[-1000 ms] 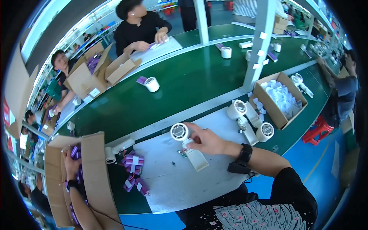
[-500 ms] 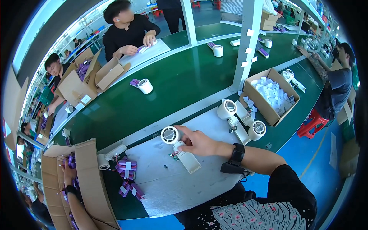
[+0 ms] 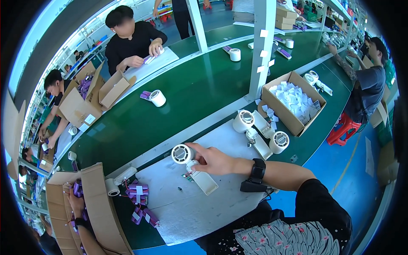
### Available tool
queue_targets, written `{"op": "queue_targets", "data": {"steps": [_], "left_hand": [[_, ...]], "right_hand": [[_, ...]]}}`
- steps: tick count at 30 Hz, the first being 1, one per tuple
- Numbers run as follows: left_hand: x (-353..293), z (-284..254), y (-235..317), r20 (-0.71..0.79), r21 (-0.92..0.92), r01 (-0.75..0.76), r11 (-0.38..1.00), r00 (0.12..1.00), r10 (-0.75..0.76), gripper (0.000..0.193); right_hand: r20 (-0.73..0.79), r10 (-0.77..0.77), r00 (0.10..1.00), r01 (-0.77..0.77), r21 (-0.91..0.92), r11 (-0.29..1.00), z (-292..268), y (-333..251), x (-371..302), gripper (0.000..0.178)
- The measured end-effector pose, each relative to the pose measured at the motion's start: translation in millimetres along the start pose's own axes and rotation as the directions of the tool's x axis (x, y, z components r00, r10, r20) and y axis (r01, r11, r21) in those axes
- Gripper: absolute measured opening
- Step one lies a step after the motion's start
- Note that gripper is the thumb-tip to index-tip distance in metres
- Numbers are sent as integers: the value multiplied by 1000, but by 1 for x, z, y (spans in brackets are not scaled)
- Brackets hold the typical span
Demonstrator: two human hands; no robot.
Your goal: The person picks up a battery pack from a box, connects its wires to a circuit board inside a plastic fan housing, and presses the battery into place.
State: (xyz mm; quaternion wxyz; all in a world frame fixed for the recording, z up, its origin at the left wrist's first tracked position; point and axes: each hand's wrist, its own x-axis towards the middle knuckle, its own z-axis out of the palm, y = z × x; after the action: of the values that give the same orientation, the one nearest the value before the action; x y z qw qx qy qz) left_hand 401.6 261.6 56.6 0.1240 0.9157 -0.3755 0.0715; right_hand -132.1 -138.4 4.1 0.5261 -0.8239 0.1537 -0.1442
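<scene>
White plastic housing (image 3: 206,182) with a round grilled head was over a pale grey sheet (image 3: 191,212), clamped by the fingers of the right hand (image 3: 216,161); the left hand (image 3: 76,204) was among purple packs (image 3: 77,189) in a brown cardboard box (image 3: 102,204), its fingers' grip impossible to tell.

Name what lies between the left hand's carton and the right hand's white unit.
In the head view: another white unit, purple packs and part of the pale sheet.

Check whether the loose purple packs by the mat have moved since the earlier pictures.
No: judged against the grey mat, the purple packs keep their place at its left edge.
</scene>
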Motion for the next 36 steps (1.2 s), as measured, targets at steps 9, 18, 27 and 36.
{"op": "queue_targets", "data": {"steps": [9, 18, 27, 36], "left_hand": [[9, -10, -47, 161, 69, 166, 984, 971, -175, 82], [26, 12, 10, 51, -436, -84, 896, 992, 117, 77], [6, 2, -20, -117, -194, -137, 971, 986, 115, 79], [-1, -16, -32, -109, -111, -27, 993, 994, 15, 77]], "right_hand": [[27, -18, 999, 17, 21, 1000, 5, -4, 5, 76], [-44, 8, 999, -9, -28, 1000, -8, 6, -3, 75], [-25, -12, 1000, 12, -15, 1000, -2, 4, -1, 74], [-16, -27, 1000, 27, 9, 1000, 1, 1, 2, 75]]}}
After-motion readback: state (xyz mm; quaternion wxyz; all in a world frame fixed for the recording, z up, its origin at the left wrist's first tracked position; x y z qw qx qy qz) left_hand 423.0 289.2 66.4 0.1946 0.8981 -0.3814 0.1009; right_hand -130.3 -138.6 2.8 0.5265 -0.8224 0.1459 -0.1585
